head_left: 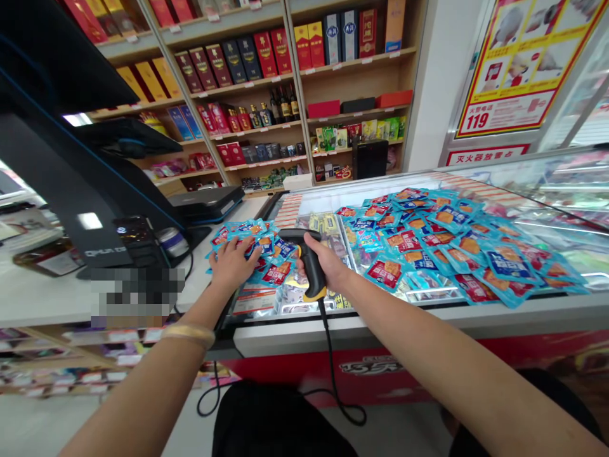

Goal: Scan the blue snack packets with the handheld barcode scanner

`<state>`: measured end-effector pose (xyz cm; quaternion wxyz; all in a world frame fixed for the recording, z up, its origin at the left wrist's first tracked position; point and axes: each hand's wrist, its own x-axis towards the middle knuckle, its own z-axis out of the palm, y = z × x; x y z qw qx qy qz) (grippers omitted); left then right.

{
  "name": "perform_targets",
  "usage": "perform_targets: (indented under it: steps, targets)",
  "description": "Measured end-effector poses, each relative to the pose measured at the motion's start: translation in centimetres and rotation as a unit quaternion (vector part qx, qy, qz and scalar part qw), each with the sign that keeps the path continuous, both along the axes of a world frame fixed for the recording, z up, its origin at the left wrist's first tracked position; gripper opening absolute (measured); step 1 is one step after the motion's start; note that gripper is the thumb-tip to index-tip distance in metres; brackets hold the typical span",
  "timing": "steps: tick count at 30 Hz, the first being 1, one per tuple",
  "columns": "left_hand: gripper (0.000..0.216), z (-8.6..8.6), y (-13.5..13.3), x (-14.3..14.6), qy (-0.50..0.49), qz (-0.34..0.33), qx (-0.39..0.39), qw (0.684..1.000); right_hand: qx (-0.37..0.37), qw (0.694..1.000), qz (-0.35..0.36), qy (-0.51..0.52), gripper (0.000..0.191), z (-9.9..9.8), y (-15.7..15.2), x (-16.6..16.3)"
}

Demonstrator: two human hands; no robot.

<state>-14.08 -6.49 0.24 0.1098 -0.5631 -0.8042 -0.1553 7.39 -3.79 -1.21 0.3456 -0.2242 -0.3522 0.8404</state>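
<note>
My right hand (328,259) is wrapped round the handle of a black and yellow barcode scanner (313,270), its head pointing left above the glass top. Fingers spread, my left hand (234,261) rests on a small heap of blue snack packets (277,271) with red or dark blue labels. The scanner's head is close to the right side of this heap. A larger pile of the same snack packets (419,222) spreads over the glass to the right of my right hand. From the scanner a black cable (330,355) hangs down over the front edge.
The packets lie on a glass-topped freezer (409,317). To the left stand a black checkout terminal (95,209), a can (174,243) and a dark flat device (209,202) on a white counter. Shelves of boxed bottles (238,60) line the back wall.
</note>
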Motion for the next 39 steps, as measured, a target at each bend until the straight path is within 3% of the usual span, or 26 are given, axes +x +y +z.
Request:
perform_targets:
  steps: [5,9,15,20,24,28,31,34,36,39]
  targets:
    - [0.054,0.7,-0.2,2.3,0.035,-0.022,0.089,0.995,-0.004,0.999,-0.012,0.038,0.046,0.9,-0.6,1.6]
    - [0.052,1.1,0.1,7.0,0.034,-0.109,0.121,0.986,0.031,0.997,-0.022,0.063,0.045,1.8,-1.0,5.3]
    - [0.057,-0.5,0.5,16.4,-0.051,-0.282,0.09,0.954,0.081,0.992,-0.099,0.013,0.044,2.1,-1.6,14.9]
    - [0.074,-2.4,-0.6,22.7,-0.084,-0.34,0.005,0.937,0.075,0.981,-0.174,-0.031,0.043,0.8,-2.2,20.5]
    - [0.08,-3.2,-1.5,24.4,-0.045,-0.319,-0.031,0.946,0.067,0.98,-0.181,-0.041,0.044,-0.3,-2.6,21.5]
    - [0.061,-3.8,-1.3,23.9,-0.061,-0.319,-0.003,0.946,0.074,0.98,-0.181,-0.044,0.045,-0.9,-2.7,21.3]
    - [0.054,-4.2,-0.7,23.1,-0.131,-0.334,0.048,0.932,0.069,0.98,-0.179,-0.043,0.045,-1.0,-2.7,21.3]
    - [0.042,-4.3,-0.1,22.5,-0.312,-0.316,0.111,0.889,0.074,0.981,-0.173,-0.041,0.045,-1.0,-2.8,21.4]
    - [0.038,-4.1,0.2,22.2,-0.47,-0.279,0.14,0.825,0.076,0.982,-0.168,-0.043,0.046,-1.0,-2.8,21.5]
    - [0.039,-3.6,0.5,21.9,-0.662,-0.219,0.122,0.706,0.074,0.983,-0.164,-0.046,0.045,-0.9,-3.0,21.5]
